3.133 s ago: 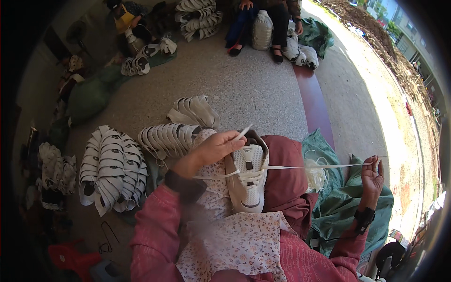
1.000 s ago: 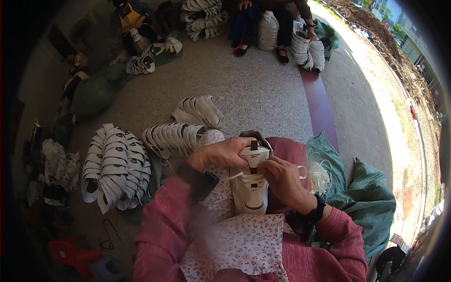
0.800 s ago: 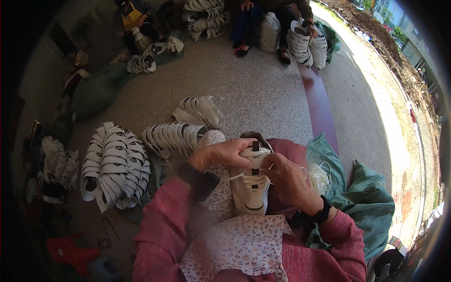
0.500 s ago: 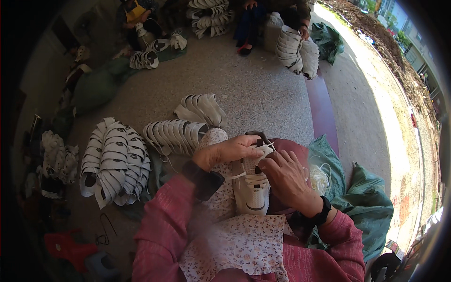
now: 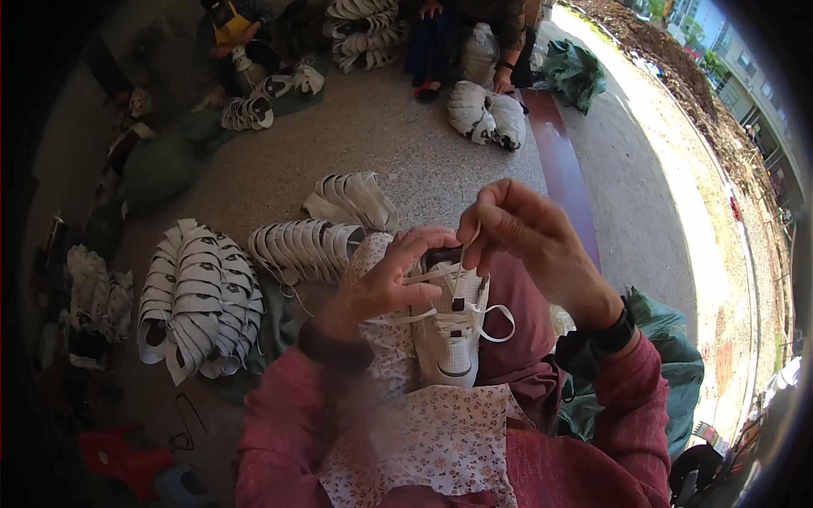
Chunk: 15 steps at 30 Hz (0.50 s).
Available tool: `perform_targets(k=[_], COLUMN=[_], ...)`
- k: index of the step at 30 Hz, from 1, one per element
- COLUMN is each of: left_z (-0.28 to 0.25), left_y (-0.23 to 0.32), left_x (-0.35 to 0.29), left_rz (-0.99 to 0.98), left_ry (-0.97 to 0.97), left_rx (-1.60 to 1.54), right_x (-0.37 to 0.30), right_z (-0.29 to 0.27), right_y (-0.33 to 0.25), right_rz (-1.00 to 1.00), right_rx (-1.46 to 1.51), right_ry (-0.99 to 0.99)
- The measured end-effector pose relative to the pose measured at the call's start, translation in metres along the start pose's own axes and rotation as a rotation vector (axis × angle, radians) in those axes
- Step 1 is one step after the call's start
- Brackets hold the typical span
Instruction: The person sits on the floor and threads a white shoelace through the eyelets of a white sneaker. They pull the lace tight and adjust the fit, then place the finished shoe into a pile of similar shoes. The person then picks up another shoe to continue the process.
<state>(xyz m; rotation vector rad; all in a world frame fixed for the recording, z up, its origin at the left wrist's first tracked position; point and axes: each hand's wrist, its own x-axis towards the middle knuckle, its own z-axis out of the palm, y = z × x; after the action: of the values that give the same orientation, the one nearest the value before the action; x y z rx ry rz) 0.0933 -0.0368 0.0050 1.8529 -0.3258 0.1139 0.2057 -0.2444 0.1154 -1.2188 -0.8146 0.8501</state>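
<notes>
Flowered apron (image 5: 440, 427) nearest. Just past it, a pale shoe (image 5: 446, 356) on the person's lap, toe toward the body, long axis running away. Left hand (image 5: 381, 288) nearer, beside the shoe's left edge; thumb and fingers spread, grip on any strand unclear. Right hand (image 5: 529, 241) raised over the opening, fingertips pinching white lace (image 5: 500, 325). Beyond: nested shoe uppers (image 5: 305, 245) on the floor.

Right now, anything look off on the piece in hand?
No visible damage on the shoe. One untidy spot: its white lace stands out in a loose loop on the right side instead of lying flat. Probably just unfinished lacing, since the right hand is pinching lace above.
</notes>
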Motion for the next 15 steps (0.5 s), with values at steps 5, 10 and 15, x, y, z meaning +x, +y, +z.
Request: perform_targets(k=[5,10,15], left_z=[-0.005,-0.062,-0.092], left_y=[0.048,0.066,0.035], left_x=[-0.028,-0.063,-0.103], left_rz=[-0.054,0.233,-0.146], left_ry=[-0.128,0.367,0.743], left_rx=[-0.105,-0.749,-0.523], right_x=[0.015,0.011,0.001], right_z=[0.018,-0.002,-0.060], right_y=[-0.043,-0.051,0.038], right_rz=[-0.215,-0.401,-0.146], right_rx=[0.162,0.116,-0.559], right_ry=[-0.170,-0.029,0.143])
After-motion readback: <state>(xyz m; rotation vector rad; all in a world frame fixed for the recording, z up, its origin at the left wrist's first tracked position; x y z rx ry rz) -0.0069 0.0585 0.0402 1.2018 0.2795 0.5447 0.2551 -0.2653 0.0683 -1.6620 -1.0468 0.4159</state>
